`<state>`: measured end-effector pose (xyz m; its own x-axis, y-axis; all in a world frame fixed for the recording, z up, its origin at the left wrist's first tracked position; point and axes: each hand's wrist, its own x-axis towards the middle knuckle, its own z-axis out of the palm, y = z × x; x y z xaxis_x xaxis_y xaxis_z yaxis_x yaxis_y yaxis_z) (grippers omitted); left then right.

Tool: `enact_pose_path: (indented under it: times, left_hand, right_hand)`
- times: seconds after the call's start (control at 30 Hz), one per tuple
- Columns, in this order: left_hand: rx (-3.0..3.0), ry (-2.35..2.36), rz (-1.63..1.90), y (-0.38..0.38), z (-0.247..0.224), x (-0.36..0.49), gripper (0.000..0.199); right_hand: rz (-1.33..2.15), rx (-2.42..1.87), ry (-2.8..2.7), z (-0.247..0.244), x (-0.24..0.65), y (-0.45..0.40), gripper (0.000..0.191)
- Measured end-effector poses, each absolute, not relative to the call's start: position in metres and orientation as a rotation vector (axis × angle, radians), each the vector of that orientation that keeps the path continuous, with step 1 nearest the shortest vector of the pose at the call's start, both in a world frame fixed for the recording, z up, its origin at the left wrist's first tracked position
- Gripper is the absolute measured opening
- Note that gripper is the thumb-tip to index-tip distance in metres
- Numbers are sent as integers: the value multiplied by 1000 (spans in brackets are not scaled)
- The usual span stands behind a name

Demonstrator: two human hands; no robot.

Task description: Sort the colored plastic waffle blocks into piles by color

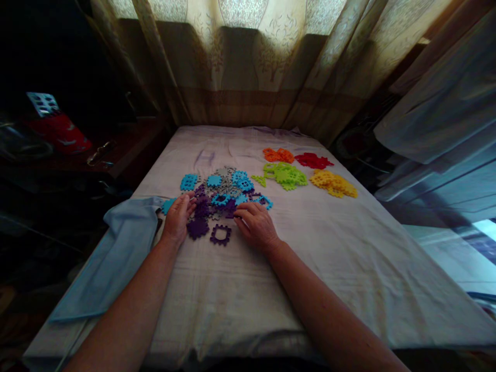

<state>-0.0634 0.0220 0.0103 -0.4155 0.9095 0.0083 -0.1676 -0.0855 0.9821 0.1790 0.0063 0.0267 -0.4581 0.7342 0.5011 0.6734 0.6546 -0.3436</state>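
Note:
A mixed pile of purple, blue and grey toothed plastic pieces lies on the cloth-covered table [310,268]. My left hand [179,216] is at the pile's left edge with its fingers apart, beside a blue piece [168,205] and a solid purple piece [197,228]. At the pile's right side, my right hand [256,223] has its fingers curled over a purple piece [229,208]; the fingertips are partly hidden. Between the hands, nearer to me, lies a purple square frame [220,234] with a round hole.
Green [287,175], orange [278,155], red [313,160] and yellow [334,183] piles sit at the back right. A light blue cloth [124,258] hangs over the left edge. A patterned curtain [248,67] is behind the table.

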Motion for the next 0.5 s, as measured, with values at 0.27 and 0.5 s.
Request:
enact_pose_path:
  times: [0.27, 0.5]
  left_hand:
    - [860, 1362, 1624, 22, 11, -63, 39]
    - [872, 1361, 1620, 21, 13, -62, 41]
  right_hand:
    - [-49, -1641, -1773, 14, 254, 40, 16]
    - [-15, -1903, -1719, -1, 273, 44, 16]
